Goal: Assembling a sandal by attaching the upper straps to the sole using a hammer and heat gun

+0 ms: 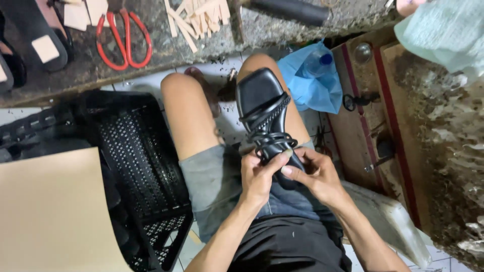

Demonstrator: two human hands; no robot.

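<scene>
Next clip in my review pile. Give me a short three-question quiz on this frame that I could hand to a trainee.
1. True or false: both hands grip the black strappy sandal at its heel end, over the person's lap.
2. Which lies on the dark worktop above the knees? A) red-handled scissors B) a hammer C) a paint can
3. Fill in: left of the person's legs sits a black perforated plastic ____.

Key
1. True: the left hand and right hand meet at the near end of the sandal.
2. A: the red-handled scissors lie by a pile of small wooden sticks.
3. crate.
</scene>
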